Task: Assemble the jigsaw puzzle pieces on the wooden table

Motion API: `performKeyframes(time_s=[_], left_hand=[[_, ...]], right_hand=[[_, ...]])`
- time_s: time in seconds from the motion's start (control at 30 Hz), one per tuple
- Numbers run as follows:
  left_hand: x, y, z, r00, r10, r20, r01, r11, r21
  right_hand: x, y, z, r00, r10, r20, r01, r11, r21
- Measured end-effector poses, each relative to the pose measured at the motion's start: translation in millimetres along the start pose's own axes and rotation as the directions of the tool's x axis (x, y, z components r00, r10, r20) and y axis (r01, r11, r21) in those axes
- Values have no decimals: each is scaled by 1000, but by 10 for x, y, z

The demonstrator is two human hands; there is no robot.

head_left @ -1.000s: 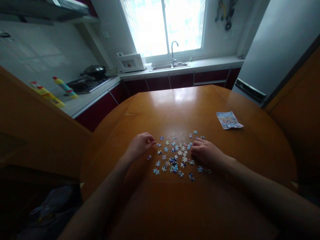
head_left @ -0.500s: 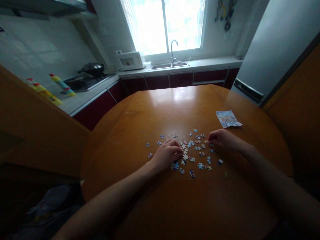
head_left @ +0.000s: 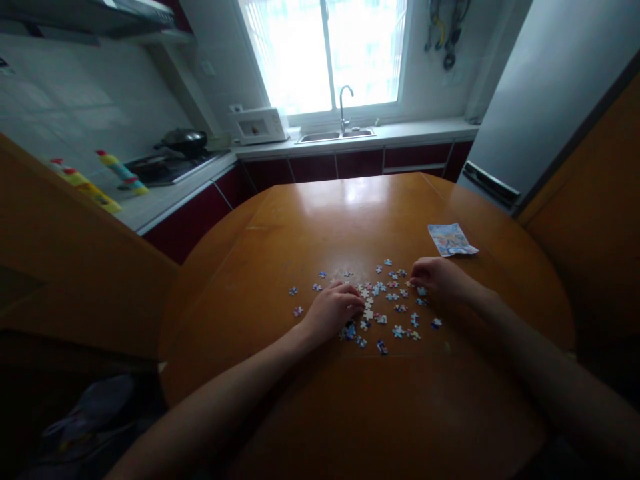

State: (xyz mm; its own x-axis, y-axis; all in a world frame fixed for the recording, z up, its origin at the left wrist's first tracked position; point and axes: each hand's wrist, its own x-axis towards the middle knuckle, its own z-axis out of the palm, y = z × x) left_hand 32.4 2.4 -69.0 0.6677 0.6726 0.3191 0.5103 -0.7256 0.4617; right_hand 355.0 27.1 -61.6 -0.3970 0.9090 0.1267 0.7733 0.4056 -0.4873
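Jigsaw pieces (head_left: 393, 297) lie scattered over the wooden table, some showing pale backs and others blue printed faces. My left hand (head_left: 334, 308) rests on the left part of the spread, its fingers curled down beside a column of pale pieces (head_left: 369, 305). What those fingers press on is hidden. At the right edge of the spread is my right hand (head_left: 434, 275), thumb and fingers pinched together at a small pale jigsaw piece (head_left: 409, 284). A blue piece (head_left: 422, 291) lies just under that hand.
A creased printed picture sheet (head_left: 452, 240) lies beyond my right hand on the table (head_left: 320, 227). Across the room stand a sink (head_left: 336, 135), a microwave (head_left: 259, 125) and a stove with a wok (head_left: 185, 140). A fridge (head_left: 540, 100) is on the right.
The view has shifted slightly. Both hands keep nearly the same places among the pieces, and the right fingers stay pinched at the spread's right edge.
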Motion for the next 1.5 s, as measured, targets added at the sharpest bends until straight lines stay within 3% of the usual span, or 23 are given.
performKeyframes(time_s=[0.1,0.23,0.37,0.6,0.73,0.93,1.1,1.37,1.5], left_hand=[[2,-11,11,1000,25,5,-25,999,28],[11,-25,18,999,51,4,-52,993,109],[25,-44,38,1000,0,-28,2,997,73],[17,-43,63,994,-10,-112,22,995,102],[43,-63,2,996,7,-84,4,990,140],[177,-31,-106,998,31,52,-44,964,262],[272,-27,-90,993,61,101,-85,962,260],[359,-108,-7,997,29,71,-42,981,192],[356,-141,22,994,92,58,-101,976,191]], right_hand=[[37,-218,164,985,-142,-103,148,988,51],[65,-539,418,937,-335,-101,338,941,16],[90,-671,557,910,-407,-75,402,913,-73],[137,-641,590,871,-487,-64,467,861,-203],[127,-614,526,880,-474,-36,455,862,-222],[80,-639,451,924,-382,-36,372,915,-160],[63,-693,519,884,-468,-5,465,881,-89],[128,-672,620,843,-538,-5,528,828,-188],[126,-683,560,865,-500,-50,483,854,-195]])
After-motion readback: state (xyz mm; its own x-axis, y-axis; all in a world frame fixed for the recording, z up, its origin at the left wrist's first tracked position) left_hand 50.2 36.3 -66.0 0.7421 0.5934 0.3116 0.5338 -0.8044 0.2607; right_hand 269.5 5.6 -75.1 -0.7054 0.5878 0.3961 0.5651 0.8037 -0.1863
